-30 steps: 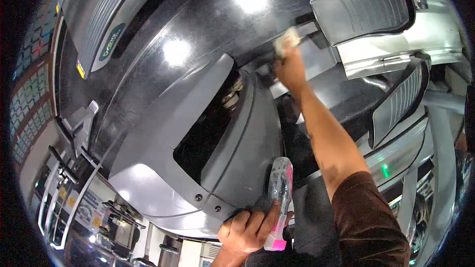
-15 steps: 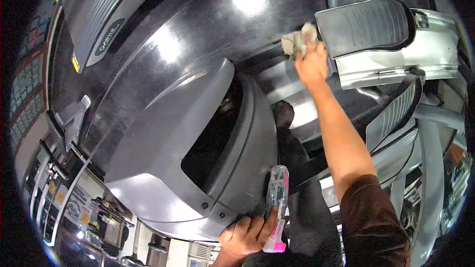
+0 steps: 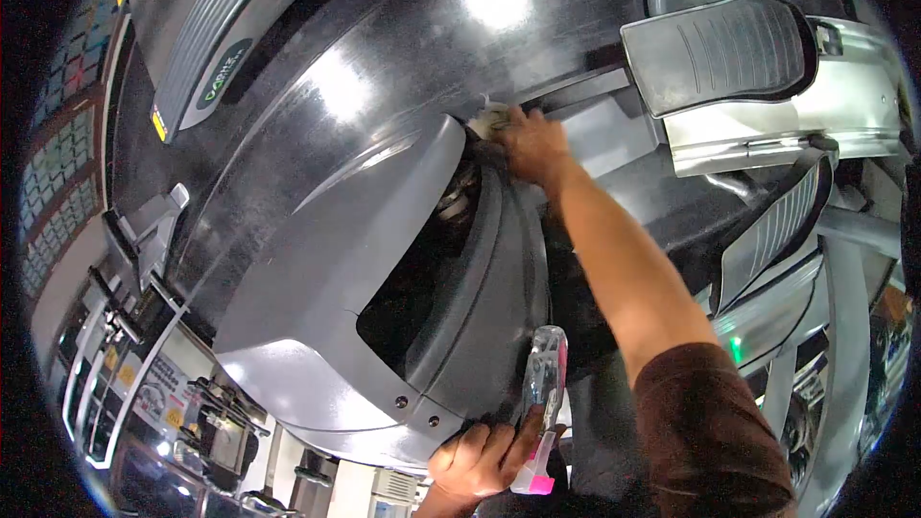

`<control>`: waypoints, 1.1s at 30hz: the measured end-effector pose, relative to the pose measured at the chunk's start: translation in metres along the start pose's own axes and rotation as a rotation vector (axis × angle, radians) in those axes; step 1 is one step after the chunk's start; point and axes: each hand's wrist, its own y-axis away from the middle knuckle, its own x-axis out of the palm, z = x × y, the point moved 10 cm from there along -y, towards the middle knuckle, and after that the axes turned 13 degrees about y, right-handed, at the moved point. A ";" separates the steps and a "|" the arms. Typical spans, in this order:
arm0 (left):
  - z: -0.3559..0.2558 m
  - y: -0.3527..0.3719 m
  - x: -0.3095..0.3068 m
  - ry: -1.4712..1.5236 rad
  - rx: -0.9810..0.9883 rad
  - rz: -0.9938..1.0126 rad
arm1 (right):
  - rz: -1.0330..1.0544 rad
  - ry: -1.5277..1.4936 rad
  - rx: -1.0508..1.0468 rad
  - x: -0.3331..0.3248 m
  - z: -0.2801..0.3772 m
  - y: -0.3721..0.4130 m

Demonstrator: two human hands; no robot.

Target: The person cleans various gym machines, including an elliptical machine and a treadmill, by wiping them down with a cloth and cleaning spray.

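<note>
My right hand is closed on a pale cloth and presses it near the upper end of the grey machine housing, beside the flat grey rail. Fingers hide part of the cloth. At the bottom, my left hand grips a clear spray bottle with pink parts, against the lower edge of the housing. The housing has a dark opening along its middle and two bolts near its lower corner.
Two ribbed foot pedals, one upper and one lower, lie to the right, by a shiny metal cover. Grey tubes run along the right edge. Another machine stands upper left; gym equipment is at lower left.
My right hand has moved left with the cloth, from beside the upper pedal along the rail to the housing's tip. My left hand stays at the housing's lower edge with the spray bottle.
</note>
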 end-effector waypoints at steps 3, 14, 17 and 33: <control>-0.001 0.001 -0.001 0.013 0.000 0.011 | -0.113 0.218 0.044 0.002 -0.050 0.025; 0.003 -0.001 -0.006 0.034 -0.025 -0.049 | -0.122 -0.425 0.534 -0.001 -0.079 0.041; 0.003 -0.001 -0.008 0.029 -0.032 -0.064 | -0.127 -0.451 0.387 0.002 -0.055 0.034; 0.001 -0.001 -0.011 0.042 -0.027 -0.059 | 0.126 -0.293 0.582 0.068 -0.116 0.118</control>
